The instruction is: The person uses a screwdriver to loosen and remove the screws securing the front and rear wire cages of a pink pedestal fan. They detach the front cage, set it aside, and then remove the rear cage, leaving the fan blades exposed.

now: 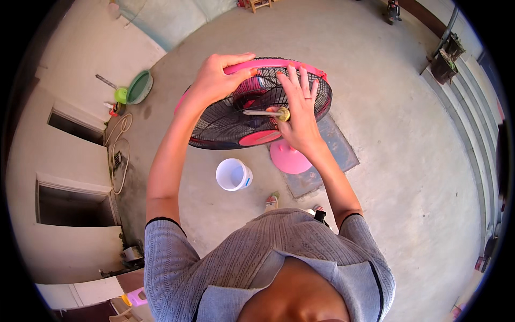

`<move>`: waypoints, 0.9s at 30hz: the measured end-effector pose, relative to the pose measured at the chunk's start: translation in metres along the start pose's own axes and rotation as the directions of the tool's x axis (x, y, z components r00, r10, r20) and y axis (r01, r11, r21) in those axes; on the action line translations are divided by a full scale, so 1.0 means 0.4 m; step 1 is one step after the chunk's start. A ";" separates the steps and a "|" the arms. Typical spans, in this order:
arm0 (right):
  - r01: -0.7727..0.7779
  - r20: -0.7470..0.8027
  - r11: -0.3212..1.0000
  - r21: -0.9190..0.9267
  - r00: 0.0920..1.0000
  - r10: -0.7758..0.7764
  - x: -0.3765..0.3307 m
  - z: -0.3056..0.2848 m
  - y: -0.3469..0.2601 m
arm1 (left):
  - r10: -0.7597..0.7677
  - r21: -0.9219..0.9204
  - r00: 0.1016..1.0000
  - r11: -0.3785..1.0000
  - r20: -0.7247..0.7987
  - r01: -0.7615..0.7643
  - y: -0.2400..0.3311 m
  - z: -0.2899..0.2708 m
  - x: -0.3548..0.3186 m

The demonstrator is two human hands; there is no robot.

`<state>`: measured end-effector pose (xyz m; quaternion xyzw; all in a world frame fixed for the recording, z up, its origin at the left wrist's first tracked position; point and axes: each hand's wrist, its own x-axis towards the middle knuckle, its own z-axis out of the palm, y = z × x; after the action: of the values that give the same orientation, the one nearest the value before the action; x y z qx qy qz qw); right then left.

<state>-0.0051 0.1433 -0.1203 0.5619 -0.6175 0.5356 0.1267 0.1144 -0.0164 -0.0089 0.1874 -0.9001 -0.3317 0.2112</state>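
Note:
A standing fan with a black wire cage (214,129) and a pink rim band (268,63) is in front of me, its round pink base (290,159) on the floor below. At the top left of the cage, my left hand (214,79) is closed over the rim band, thumb on the near side. My right hand (301,115) holds a screwdriver (261,113) by its yellowish handle between the thumb and the palm. Its metal shaft points left across the cage front. The other right fingers stretch up against the cage and band. Dark blades show behind the wires.
A white bucket (235,183) stands on the floor left of the fan base. Beneath the base lies a grey metal plate (338,145). A green basin (140,87) and a coiled hose (127,155) are by the left wall. Steps (466,118) rise at the right.

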 end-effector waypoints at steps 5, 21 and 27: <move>-0.244 -0.189 0.966 -0.084 0.956 0.225 0.010 -0.062 0.169 | 0.002 -0.027 1.000 1.000 -0.005 -0.002 0.005 0.002 -0.010; -0.525 0.247 0.712 0.466 0.850 0.466 0.029 -0.082 0.251 | -0.067 -0.041 0.993 0.997 -0.092 0.063 0.027 0.036 -0.019; -0.521 0.206 0.706 0.480 0.849 0.486 0.036 -0.081 0.252 | 0.119 0.192 0.982 0.977 -0.146 -0.089 0.039 0.048 -0.017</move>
<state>-0.1078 0.1407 -0.1488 0.4016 -0.5830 0.6773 -0.2002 0.1071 0.0078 -0.0136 0.1843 -0.9162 -0.2195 0.2802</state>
